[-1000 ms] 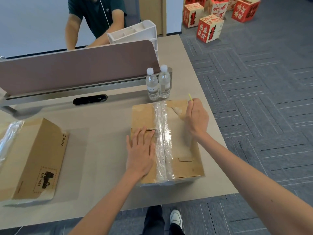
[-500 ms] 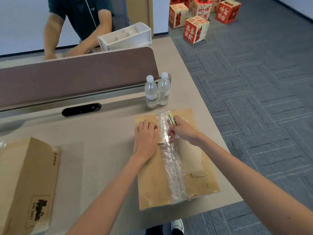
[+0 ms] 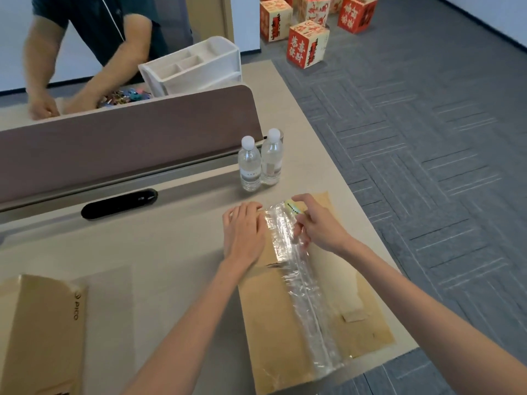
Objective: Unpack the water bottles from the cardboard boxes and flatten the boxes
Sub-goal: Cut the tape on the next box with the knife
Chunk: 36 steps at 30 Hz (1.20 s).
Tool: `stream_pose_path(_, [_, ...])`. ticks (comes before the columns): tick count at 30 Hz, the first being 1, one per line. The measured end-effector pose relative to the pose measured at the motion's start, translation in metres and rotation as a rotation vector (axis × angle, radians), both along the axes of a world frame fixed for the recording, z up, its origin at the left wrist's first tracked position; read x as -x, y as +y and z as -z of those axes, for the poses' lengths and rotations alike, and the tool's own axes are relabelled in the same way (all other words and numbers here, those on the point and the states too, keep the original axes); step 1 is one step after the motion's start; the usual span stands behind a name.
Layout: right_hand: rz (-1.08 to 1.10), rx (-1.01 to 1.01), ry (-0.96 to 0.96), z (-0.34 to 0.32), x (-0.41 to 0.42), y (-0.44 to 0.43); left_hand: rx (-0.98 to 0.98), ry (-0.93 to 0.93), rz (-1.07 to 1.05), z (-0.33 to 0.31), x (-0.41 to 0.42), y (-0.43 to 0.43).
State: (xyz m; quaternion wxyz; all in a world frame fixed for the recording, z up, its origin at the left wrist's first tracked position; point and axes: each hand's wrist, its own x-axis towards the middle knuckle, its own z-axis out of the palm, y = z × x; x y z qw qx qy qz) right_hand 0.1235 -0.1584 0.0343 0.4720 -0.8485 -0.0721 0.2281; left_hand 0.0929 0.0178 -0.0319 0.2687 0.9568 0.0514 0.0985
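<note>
Fingers (image 3: 302, 199) of the right hand (image 3: 318, 226) pinch a small yellow cutter (image 3: 293, 208) at the far end of the clear tape (image 3: 308, 295) sealing a cardboard box (image 3: 265, 323) on the desk (image 3: 171, 252), while the left hand (image 3: 243, 230) lies flat, fingers straight, on the box's top. Two water bottles (image 3: 250, 169) stand just beyond it. Slitting cleanly likely means a shallow blade drawn along the seam, with the flat hand kept off the line. A second box (image 3: 42, 337) at left reads "PICO"; red cartons (image 3: 306, 44) on the floor bear Chinese characters.
</note>
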Motion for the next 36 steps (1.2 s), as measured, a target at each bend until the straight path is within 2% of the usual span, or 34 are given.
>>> stream_pose_path(12, [-0.029,0.491,-0.337,-0.001,0.004,0.019,-0.001,-0.038,0.004,0.002,0.0,0.001])
stream_pose_path(25, [-0.066,0.704,-0.359,-0.018,0.002,0.041,-0.017,-0.034,-0.005,0.006,-0.002,-0.001])
stream_pose_path(36, [-0.097,0.753,-0.348,-0.027,-0.001,0.049,-0.053,-0.011,-0.059,0.006,-0.004,-0.004])
